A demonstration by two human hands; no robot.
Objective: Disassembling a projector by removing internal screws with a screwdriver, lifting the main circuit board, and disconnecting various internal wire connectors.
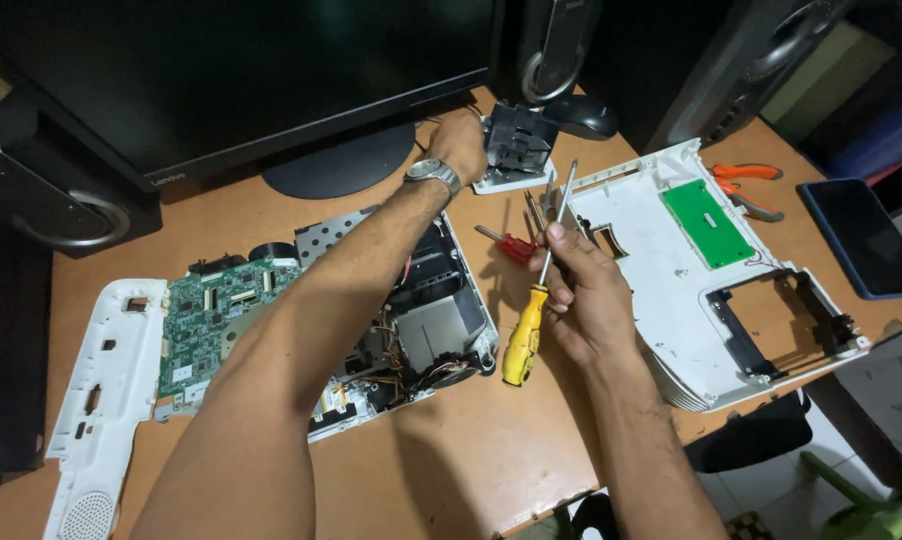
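Note:
My left hand point(461, 142), with a metal watch on its wrist, reaches far across the desk and grips a black boxy module on a white base point(516, 145) near the monitor stand. My right hand point(583, 292) holds a yellow-handled screwdriver point(526, 330) with its shaft pointing up and away, along with thin metal tweezers point(541, 205). A red-handled screwdriver point(511, 245) lies on the desk just left of that hand. Under my left forearm sits an opened white device chassis point(436, 335) with wiring and metal parts exposed.
A green circuit board point(211, 315) and a white cover panel point(101, 400) lie at the left. A white housing shell with a small green board point(706, 222) sits at the right, orange-handled pliers point(746, 185) and a dark phone point(861, 235) beyond it. A monitor stand point(341, 160) and mouse point(581, 115) stand behind.

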